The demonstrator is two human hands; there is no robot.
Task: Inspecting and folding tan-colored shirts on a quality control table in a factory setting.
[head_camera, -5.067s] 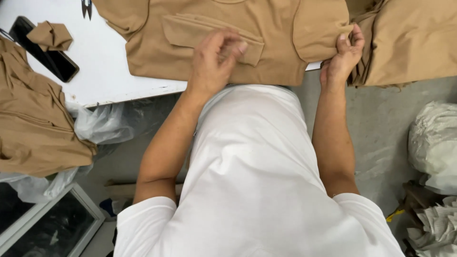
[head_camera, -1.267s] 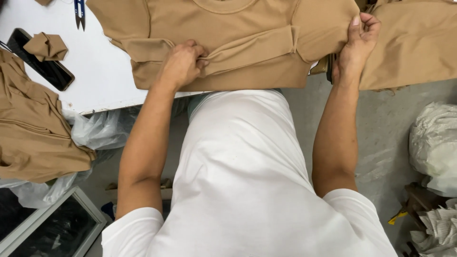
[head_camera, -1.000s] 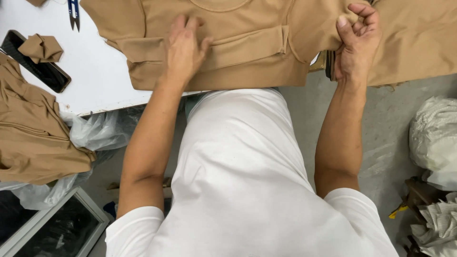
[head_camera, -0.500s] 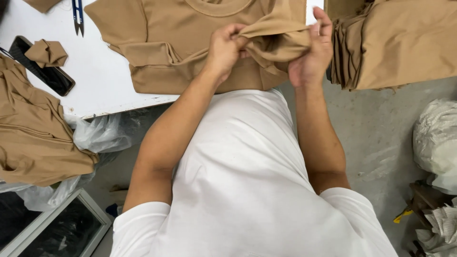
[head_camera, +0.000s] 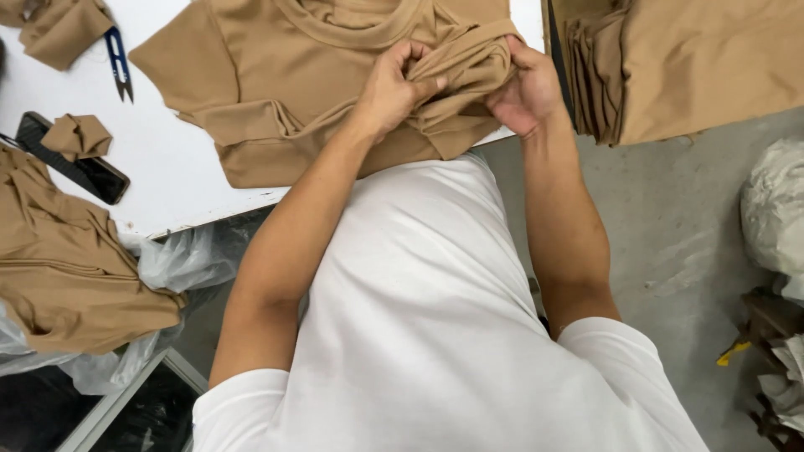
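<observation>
The left hand (head_camera: 398,84) and the right hand (head_camera: 523,88) are both clamped on a bunched fold of the tan shirt (head_camera: 276,75), fingers curled into the cloth, close together. The shirt lies spread on the white tabletop (head_camera: 159,159), at its near edge. Just right of it sits a stack of folded tan cloth (head_camera: 670,67); to the left lie blue snips (head_camera: 119,63) and a dark phone (head_camera: 88,172).

Blue thread snips (head_camera: 118,64), a dark phone (head_camera: 79,163), perhaps bagged cloth (head_camera: 775,213).
</observation>
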